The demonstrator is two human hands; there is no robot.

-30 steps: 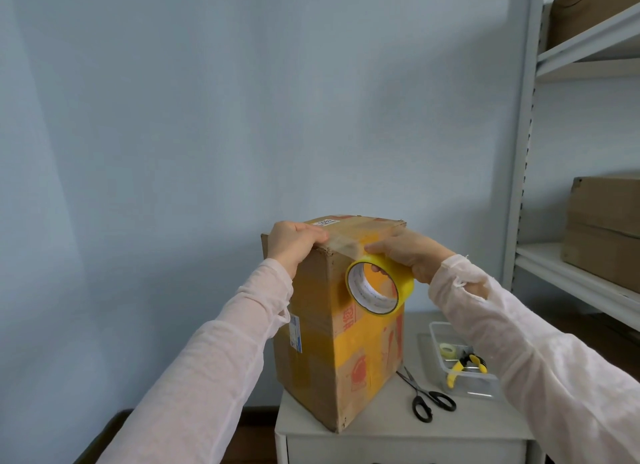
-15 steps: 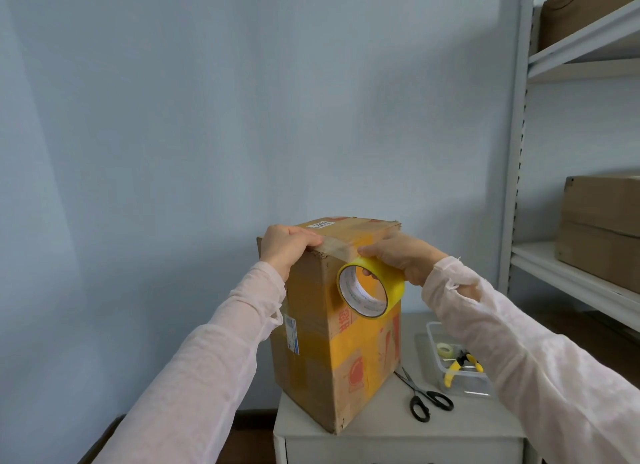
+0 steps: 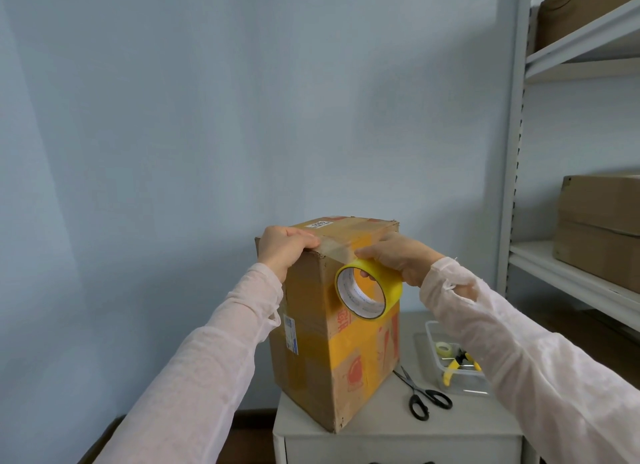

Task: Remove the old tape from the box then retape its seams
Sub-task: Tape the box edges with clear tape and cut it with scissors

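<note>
The right hand [image 3: 398,256] grips the yellow tape roll [image 3: 392,281], thumb on its rim and fingers through the core, against the upright cardboard box [image 3: 332,346] on a white cabinet [image 3: 381,436]. A tape strip [image 3: 334,247] runs along the box's top edge to the left hand [image 3: 284,245], whose fingers curl over the near top corner. Scissors [image 3: 420,394] and a clear container [image 3: 465,387] holding pliers [image 3: 457,366] lie just right of the box, with the shelving [image 3: 512,186] beyond.

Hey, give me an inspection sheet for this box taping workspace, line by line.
Surface: white cabinet top.
Job's things: cardboard box upright; tape strip stretched along its top edge from the yellow tape roll.
Clutter: scissors beside box; clear tray holding small tape roll, yellow-handled pliers.
Hands: left hand grips the box's top corner over the tape end; right hand holds the roll.
Cables: nothing seen.
Surroundings: blue wall; metal shelving with stored boxes.
</note>
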